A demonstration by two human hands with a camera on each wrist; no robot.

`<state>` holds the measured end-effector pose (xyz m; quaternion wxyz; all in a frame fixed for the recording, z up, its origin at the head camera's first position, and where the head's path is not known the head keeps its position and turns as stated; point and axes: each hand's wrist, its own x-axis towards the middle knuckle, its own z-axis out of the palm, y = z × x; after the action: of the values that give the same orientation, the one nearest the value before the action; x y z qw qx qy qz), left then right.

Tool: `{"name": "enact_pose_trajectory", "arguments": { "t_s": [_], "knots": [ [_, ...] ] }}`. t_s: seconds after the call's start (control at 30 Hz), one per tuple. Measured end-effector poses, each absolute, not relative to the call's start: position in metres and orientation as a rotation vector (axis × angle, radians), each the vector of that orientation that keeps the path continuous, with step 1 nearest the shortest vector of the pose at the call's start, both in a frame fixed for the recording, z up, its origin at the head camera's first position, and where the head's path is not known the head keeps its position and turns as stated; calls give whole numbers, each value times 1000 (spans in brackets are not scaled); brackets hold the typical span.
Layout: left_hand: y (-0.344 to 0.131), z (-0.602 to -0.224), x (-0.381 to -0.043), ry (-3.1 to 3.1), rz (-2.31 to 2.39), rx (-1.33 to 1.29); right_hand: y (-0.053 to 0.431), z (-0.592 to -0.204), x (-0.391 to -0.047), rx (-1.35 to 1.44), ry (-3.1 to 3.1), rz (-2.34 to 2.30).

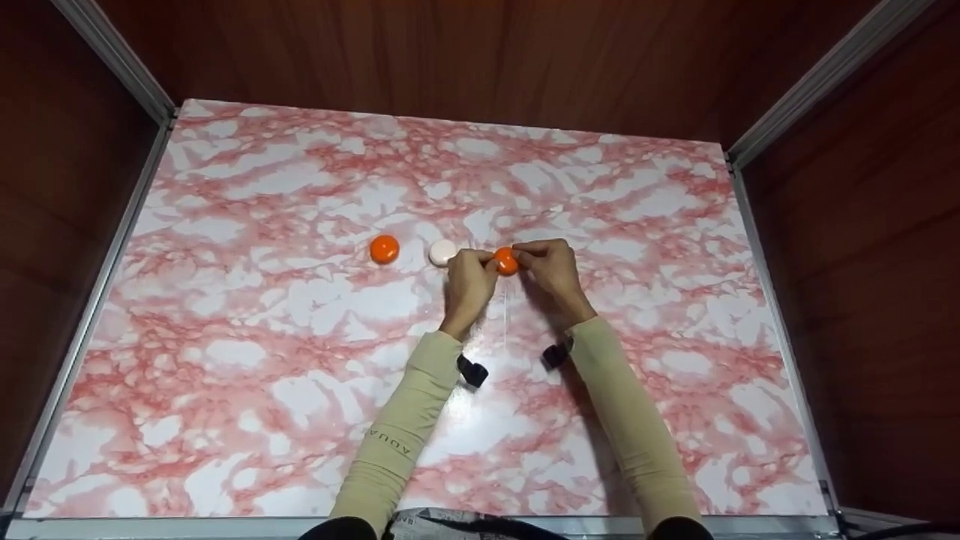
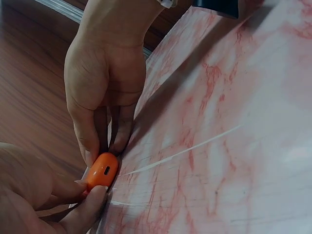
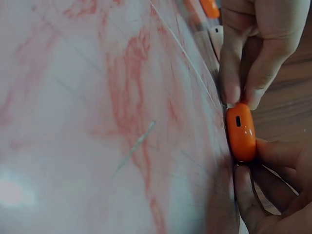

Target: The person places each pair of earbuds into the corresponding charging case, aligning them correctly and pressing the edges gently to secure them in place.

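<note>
An orange earbud case [image 1: 505, 261], rounded and glossy with a small charging slot on its edge, rests on the table between both hands. My left hand [image 1: 471, 283] pinches its left side with thumb and fingertips. From the other side my right hand [image 1: 553, 270] grips it between thumb and fingers. The slot on the orange case [image 2: 103, 171] faces the camera in the left wrist view, and again on the case [image 3: 241, 132] in the right wrist view. Fingers hide parts of its sides.
A white case [image 1: 442, 253] of similar shape lies just left of my left hand, partly behind it. Farther left sits a second orange case [image 1: 384, 249]. The table [image 1: 315, 420] has a red-and-white marbled top, with brown wood panels [image 1: 450, 60] around it.
</note>
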<state>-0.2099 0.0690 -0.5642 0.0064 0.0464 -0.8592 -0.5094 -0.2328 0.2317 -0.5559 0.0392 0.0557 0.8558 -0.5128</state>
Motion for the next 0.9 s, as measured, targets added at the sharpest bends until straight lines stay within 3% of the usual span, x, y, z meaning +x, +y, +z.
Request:
{"name": "enact_pose_trajectory", "arguments": {
  "t_s": [0.5,0.9],
  "knots": [
    [60,-541,-211,-2636,-1619,128,247,-545,-233,222,2650,-1791],
    [5,-490,-241,-2455,-1547,-126,286,-512,-243,157,2957,-1638]
  ]
}}
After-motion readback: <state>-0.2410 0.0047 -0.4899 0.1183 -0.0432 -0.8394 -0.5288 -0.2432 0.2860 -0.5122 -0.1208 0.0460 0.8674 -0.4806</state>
